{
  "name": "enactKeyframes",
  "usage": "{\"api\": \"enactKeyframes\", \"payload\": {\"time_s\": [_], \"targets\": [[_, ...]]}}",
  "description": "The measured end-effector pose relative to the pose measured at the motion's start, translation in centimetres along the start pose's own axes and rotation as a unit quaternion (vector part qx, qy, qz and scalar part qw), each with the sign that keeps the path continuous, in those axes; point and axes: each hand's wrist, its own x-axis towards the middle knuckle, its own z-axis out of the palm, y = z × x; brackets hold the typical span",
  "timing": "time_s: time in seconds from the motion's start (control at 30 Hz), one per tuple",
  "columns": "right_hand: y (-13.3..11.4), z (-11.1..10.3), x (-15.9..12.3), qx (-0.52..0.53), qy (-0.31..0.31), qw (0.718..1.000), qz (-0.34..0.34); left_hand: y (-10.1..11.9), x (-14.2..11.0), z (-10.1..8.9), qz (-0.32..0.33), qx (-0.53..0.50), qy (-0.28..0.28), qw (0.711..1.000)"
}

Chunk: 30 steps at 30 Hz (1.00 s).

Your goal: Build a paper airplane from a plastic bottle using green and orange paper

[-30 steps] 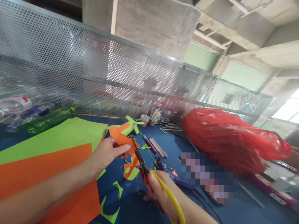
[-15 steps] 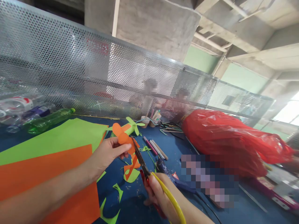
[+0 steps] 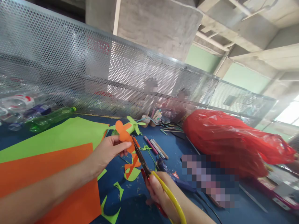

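Note:
Between the thumb and fingers of my left hand [image 3: 114, 146] is an orange paper cutout [image 3: 123, 132] with rounded lobes. My right hand [image 3: 161, 186] grips a pair of scissors [image 3: 141, 157] by its yellow and red handles, and the dark blades lie against the cutout's right edge. Just behind the cutout stands a green paper flower shape [image 3: 134, 124]. Orange scraps [image 3: 135, 160] and green scraps [image 3: 119, 189] are scattered on the blue table below. Under my left forearm lie a large orange sheet [image 3: 77, 193] and a green sheet [image 3: 65, 133].
A glue gun [image 3: 173, 175] and several markers [image 3: 155, 147] lie right of the scissors. Cups of pens [image 3: 153, 121] stand behind. Plastic bottles [image 3: 51, 118] lie at left. A red plastic bag [image 3: 224, 140] fills the right, and a perforated metal screen [image 3: 93, 71] borders the back.
The orange cutout has tilted more upright in my left hand. The scissor blades stay at its edge, and their handles have shifted only slightly.

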Motion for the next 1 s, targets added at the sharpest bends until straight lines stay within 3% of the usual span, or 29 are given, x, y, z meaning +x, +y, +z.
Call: {"api": "enactKeyframes", "payload": {"time_s": [1.0], "targets": [[0.15,0.12,0.10,-0.007,0.001,1.000,-0.004,0.06,0.12,0.16,0.001,-0.022,0.006,1.000]]}}
